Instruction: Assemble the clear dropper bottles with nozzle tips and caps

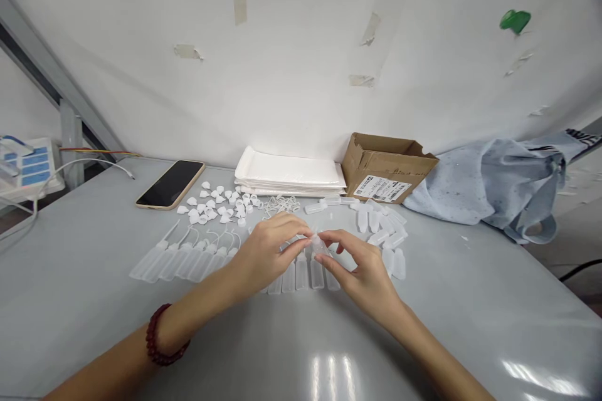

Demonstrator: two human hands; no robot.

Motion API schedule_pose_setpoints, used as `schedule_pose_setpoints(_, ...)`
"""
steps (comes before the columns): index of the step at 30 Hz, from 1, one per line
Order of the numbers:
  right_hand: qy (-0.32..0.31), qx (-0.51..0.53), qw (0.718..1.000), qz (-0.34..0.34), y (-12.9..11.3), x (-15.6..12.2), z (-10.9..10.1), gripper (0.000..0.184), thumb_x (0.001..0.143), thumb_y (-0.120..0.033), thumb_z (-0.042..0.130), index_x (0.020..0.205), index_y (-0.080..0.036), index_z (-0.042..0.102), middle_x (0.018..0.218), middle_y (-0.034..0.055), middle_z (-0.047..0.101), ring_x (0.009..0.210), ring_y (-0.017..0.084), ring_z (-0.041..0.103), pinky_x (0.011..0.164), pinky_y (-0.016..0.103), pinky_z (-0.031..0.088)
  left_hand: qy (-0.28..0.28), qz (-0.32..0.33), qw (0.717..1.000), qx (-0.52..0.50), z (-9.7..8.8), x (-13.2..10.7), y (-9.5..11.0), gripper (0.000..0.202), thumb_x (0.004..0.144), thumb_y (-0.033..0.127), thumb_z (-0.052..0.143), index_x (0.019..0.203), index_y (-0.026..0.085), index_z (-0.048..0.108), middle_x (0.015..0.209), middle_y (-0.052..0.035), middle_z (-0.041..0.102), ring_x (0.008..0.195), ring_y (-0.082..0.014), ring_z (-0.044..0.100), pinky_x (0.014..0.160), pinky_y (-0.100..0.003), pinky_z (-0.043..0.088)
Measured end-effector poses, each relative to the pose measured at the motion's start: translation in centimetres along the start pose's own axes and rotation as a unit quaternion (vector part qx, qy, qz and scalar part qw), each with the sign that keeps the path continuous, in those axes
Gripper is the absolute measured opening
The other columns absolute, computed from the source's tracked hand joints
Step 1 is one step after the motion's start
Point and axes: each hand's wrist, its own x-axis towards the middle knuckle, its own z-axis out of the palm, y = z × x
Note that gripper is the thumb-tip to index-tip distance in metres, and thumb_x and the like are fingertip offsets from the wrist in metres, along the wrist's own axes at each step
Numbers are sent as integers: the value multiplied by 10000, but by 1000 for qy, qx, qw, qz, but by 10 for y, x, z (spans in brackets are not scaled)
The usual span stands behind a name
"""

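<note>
My left hand (268,250) and my right hand (360,269) meet over the grey table (84,301), both pinching one small translucent plastic bottle (318,244) between fingertips. Under them a row of similar bottles (301,277) lies side by side. To the left lies a row of bottles with looped tethers (181,258). Loose bottles (385,235) are scattered to the right. Small white caps (214,203) are heaped behind, with thin white rings (281,203) beside them. My left wrist wears a dark red bead bracelet (157,344).
A phone (170,183) lies face up at the back left. A stack of white padded sheets (289,174), an open cardboard box (385,166) and a pale blue fabric bag (498,185) line the white wall. A white cable (70,169) and a device sit at far left.
</note>
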Motion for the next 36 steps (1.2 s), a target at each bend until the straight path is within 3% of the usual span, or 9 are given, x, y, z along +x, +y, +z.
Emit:
schedule_pose_setpoints(9,17,2,1000,8,-4,0,-1,151,826,-218,632,976,-210,616,863,27,705,706,166,631,610,274,520,22,-2,998,-55,3,-1,5,146,866,153,544,874,186,686,839,-29,716,797,-160,647,748,-293,514)
schedule_pose_setpoints(13,17,0,1000,15,-4,0,0,158,828,-248,631,983,-220,618,868,26,715,695,168,640,609,277,527,21,-59,995,-81,3,0,9,108,845,183,568,818,197,671,827,-18,704,794,-158,642,748,-288,519)
schedule_pose_setpoints(21,39,-14,999,-8,-5,-1,0,121,821,-241,650,936,-217,621,810,15,708,666,159,631,594,267,513,0,-173,978,-113,1,-2,10,118,791,251,629,905,220,634,907,-5,682,838,-165,621,737,-301,519)
schedule_pose_setpoints(27,55,-29,998,12,-6,-1,0,99,825,-286,637,894,-218,615,792,23,700,626,158,613,557,272,504,11,-186,979,-88,5,-3,11,104,810,283,603,865,217,661,850,-9,685,804,-170,621,684,-288,502)
schedule_pose_setpoints(32,71,-41,996,-23,-8,-3,5,49,852,-240,602,898,-225,596,767,24,666,655,163,612,566,273,504,-5,-199,975,-99,9,-3,13,144,805,351,619,842,222,671,836,-6,686,794,-173,618,586,-247,462)
schedule_pose_setpoints(36,80,-47,994,-51,-11,-5,9,48,861,-186,582,895,-219,584,775,38,650,678,170,609,591,283,510,-20,-208,970,-127,11,-4,10,126,811,329,616,814,212,664,808,9,675,782,-157,602,694,-273,480)
